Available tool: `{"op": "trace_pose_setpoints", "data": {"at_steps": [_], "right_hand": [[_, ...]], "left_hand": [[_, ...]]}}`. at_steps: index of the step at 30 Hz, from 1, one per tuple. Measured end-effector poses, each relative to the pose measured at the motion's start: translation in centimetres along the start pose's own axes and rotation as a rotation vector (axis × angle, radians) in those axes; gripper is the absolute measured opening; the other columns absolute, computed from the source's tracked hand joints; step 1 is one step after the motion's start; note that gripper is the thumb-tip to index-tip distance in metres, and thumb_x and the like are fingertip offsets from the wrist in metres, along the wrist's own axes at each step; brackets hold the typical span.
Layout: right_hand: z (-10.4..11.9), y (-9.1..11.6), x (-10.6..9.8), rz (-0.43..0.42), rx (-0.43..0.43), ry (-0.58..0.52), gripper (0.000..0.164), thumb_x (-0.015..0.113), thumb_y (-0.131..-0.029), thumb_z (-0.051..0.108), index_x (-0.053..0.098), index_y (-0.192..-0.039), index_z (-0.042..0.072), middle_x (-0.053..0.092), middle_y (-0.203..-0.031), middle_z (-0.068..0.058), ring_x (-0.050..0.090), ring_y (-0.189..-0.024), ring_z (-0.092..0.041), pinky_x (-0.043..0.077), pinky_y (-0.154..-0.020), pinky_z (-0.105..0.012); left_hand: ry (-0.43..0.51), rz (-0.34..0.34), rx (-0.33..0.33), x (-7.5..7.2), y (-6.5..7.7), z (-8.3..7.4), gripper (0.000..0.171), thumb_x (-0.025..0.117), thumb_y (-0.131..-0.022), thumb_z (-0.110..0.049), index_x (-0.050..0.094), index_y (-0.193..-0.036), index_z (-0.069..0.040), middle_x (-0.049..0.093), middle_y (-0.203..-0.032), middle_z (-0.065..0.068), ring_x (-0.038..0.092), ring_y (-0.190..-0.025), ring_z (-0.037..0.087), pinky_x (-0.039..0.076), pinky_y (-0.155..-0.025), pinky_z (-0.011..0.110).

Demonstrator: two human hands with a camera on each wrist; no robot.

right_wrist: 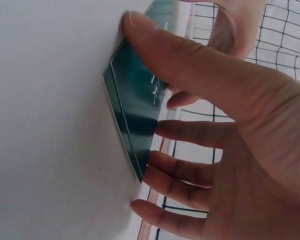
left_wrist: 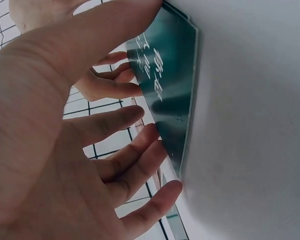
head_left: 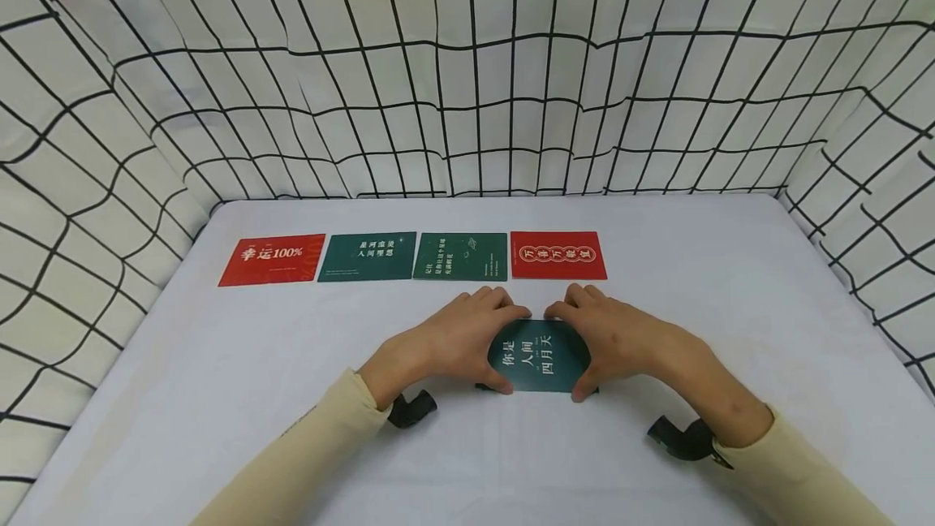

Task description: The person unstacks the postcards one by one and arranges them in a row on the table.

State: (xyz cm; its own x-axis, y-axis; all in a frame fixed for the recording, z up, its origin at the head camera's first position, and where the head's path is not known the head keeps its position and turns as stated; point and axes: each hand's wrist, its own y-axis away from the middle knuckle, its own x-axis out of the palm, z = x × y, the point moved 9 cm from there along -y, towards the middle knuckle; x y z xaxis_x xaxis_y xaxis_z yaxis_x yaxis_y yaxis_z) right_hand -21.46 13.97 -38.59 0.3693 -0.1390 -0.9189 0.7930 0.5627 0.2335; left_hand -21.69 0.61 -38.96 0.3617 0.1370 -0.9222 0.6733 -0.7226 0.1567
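A dark green card (head_left: pixel 539 360) with white Chinese lettering lies in front of the person on the white table, between both hands. The left hand (head_left: pixel 467 337) holds its left side, thumb at the near edge and fingertips along the far edge. On the right side, the right hand (head_left: pixel 615 335) grips it the same way. In the right wrist view, a second edge shows under the green card (right_wrist: pixel 132 107), so at least one more card lies beneath it, slightly offset. The left wrist view shows the card's near edge close to the white surface; whether it touches there is hard to tell.
Beyond the hands lies a row of cards: a red card (head_left: pixel 272 260) at far left, a green card (head_left: pixel 368 258), another green card (head_left: pixel 460 256) and a red card (head_left: pixel 558 256). White walls with black grid lines (head_left: pixel 475 75) enclose the table (head_left: pixel 219 396).
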Motion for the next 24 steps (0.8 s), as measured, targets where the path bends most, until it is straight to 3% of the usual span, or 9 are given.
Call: {"op": "trace_pose_setpoints", "data": {"at_steps": [9,24], "right_hand": [[0.16,0.18,-0.03,-0.002,-0.010,0.014,0.094,0.100,-0.060,0.045,0.058,-0.138,0.015,0.058,-0.120,-0.005,0.053,-0.120,-0.024,0.064,-0.091,-0.042],[0.39,0.13,0.01,-0.006,0.011,0.000,0.097,0.099,-0.059,0.048,0.057,-0.139,0.015,0.057,-0.119,-0.003,0.052,-0.120,-0.022,0.064,-0.089,-0.040]], "left_hand": [[-0.052,0.022,-0.001,0.09,-0.23,-0.18,0.094,0.090,-0.073,-0.050,0.050,-0.154,-0.022,0.057,-0.131,0.002,0.052,-0.121,0.017,0.052,-0.104,0.036],[-0.086,-0.023,0.022,0.00,-0.11,-0.25,0.092,0.087,-0.074,-0.055,0.051,-0.153,-0.023,0.059,-0.128,0.000,0.053,-0.118,0.015,0.055,-0.102,0.034]]}}
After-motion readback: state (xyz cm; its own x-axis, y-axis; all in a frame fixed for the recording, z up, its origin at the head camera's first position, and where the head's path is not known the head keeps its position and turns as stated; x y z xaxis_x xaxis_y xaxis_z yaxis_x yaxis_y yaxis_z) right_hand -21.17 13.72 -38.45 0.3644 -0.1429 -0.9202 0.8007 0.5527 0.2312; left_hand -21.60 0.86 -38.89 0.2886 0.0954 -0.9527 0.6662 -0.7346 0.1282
